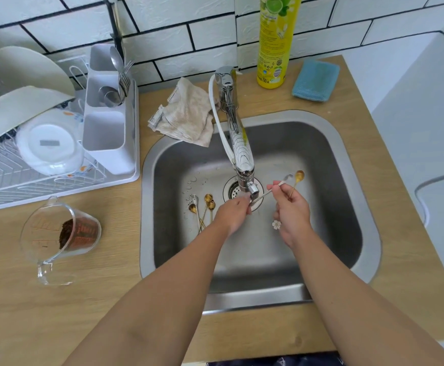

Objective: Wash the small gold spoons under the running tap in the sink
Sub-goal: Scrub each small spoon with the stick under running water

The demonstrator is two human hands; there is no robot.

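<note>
**Under the tap: spoon washing in progress**

Under the tap (242,154), the right hand (292,210) has its fingers pinched round two spoons (293,180), one gold. The left hand (232,212) curls its fingers on the handle end of one. More gold spoons (205,207) lie in the sink (347,207), left of the tap.

Gold spoons (202,207), blue cloth (316,80), yellow bottle (276,40)

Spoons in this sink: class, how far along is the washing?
Nothing is visibly finished. In hand: the right hand holds two spoons, and the left hand rubs a handle end beneath the tap. Left: four spoons in the sink lying beside the drain.
</note>
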